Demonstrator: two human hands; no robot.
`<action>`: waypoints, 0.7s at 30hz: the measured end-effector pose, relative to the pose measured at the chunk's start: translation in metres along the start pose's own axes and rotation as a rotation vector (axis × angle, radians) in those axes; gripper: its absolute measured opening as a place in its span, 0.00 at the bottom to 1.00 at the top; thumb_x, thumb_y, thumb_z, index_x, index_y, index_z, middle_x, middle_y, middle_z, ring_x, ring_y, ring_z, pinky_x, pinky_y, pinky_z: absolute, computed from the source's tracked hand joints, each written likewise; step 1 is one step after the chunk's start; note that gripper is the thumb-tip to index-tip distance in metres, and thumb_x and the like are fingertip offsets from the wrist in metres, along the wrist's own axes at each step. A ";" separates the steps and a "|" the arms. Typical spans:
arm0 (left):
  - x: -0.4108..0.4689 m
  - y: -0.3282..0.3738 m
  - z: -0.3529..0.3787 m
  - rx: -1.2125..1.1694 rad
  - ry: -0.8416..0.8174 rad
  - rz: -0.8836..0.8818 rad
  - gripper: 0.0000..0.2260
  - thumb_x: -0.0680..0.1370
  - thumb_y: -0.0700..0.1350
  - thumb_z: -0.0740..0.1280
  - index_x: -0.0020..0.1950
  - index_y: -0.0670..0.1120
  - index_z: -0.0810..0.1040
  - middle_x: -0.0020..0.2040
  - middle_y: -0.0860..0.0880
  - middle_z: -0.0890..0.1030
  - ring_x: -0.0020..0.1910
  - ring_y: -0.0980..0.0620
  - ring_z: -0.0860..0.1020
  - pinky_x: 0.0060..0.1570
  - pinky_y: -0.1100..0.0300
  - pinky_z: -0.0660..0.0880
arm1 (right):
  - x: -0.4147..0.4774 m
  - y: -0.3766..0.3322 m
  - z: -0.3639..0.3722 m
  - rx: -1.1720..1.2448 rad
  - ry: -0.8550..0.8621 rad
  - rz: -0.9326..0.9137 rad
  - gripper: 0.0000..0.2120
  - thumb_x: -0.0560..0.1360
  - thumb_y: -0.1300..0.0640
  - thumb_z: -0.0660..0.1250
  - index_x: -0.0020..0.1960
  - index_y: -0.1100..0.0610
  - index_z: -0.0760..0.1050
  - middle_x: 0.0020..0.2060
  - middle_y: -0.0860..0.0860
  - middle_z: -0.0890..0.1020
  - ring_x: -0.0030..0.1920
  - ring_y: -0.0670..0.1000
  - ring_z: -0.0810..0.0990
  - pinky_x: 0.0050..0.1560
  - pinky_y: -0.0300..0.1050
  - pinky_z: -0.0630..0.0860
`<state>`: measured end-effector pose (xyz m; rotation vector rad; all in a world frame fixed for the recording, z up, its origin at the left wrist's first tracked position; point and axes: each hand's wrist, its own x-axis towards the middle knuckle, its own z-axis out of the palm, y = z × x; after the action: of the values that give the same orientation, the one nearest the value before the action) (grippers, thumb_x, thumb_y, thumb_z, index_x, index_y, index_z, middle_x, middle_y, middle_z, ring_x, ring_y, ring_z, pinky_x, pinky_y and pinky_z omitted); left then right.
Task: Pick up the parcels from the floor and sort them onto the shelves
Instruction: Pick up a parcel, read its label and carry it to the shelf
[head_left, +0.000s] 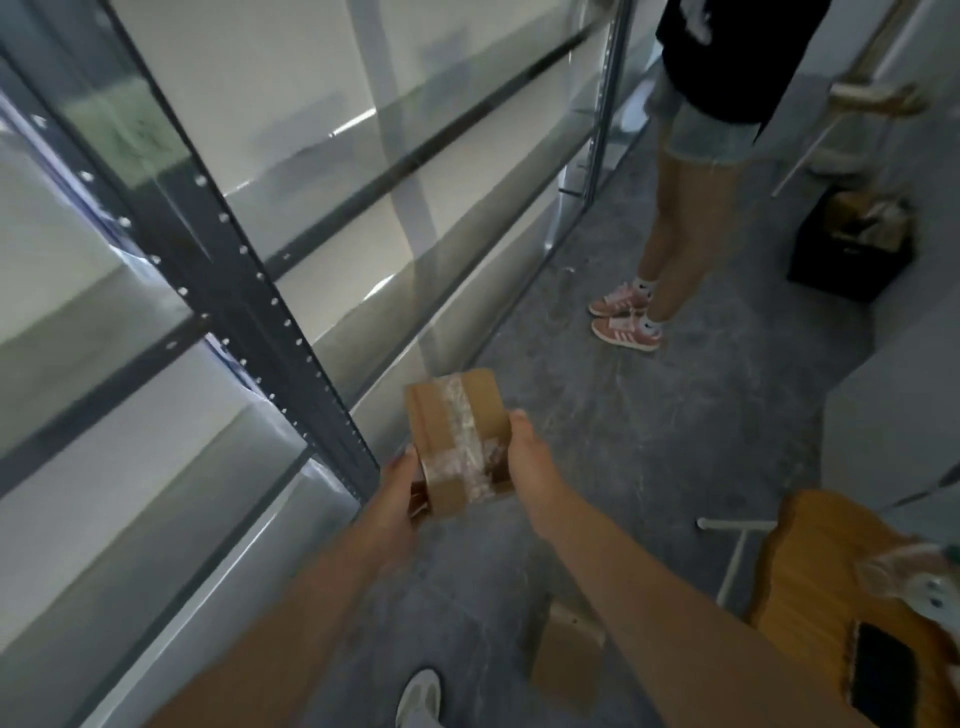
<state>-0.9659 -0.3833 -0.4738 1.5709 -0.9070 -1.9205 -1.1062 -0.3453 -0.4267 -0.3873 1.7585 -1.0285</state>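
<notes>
A small brown cardboard parcel (457, 436) with clear tape across its top is held above the floor between both my hands. My left hand (400, 488) grips its near left end, thumb on the top edge. My right hand (527, 452) grips its right side, fingers hidden underneath. The metal shelves (291, 322) with pale boards run along the left, their dark upright post just left of the parcel. A second flat brown parcel (566, 649) lies on the grey floor under my right forearm.
A person in shorts and pink sneakers (623, 317) stands ahead on the right. A black crate (852, 254) sits by the far wall. A wooden stool (862, 587) with a phone on it stands at the lower right. My own shoe (418, 696) shows at the bottom.
</notes>
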 end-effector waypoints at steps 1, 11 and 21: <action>-0.015 0.016 -0.002 -0.020 -0.012 0.060 0.22 0.85 0.56 0.56 0.74 0.43 0.70 0.55 0.42 0.82 0.47 0.48 0.81 0.33 0.62 0.80 | -0.015 -0.017 0.000 -0.010 -0.020 -0.052 0.28 0.84 0.42 0.45 0.71 0.56 0.73 0.69 0.57 0.76 0.68 0.57 0.73 0.71 0.50 0.67; -0.192 0.154 -0.041 -0.131 -0.038 0.545 0.21 0.86 0.56 0.51 0.67 0.47 0.77 0.55 0.47 0.87 0.52 0.53 0.86 0.43 0.63 0.82 | -0.182 -0.179 0.013 -0.020 -0.319 -0.373 0.19 0.84 0.42 0.50 0.52 0.50 0.76 0.48 0.51 0.83 0.46 0.48 0.78 0.47 0.43 0.75; -0.385 0.224 -0.163 -0.092 0.231 0.907 0.28 0.81 0.65 0.55 0.76 0.51 0.67 0.68 0.47 0.78 0.66 0.49 0.77 0.64 0.56 0.72 | -0.359 -0.236 0.117 -0.132 -0.610 -0.668 0.19 0.84 0.41 0.46 0.61 0.46 0.72 0.59 0.49 0.77 0.60 0.50 0.75 0.62 0.46 0.66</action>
<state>-0.7321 -0.2791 -0.0744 1.0134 -1.1397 -1.0948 -0.8960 -0.2966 -0.0378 -1.2874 1.1505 -1.0858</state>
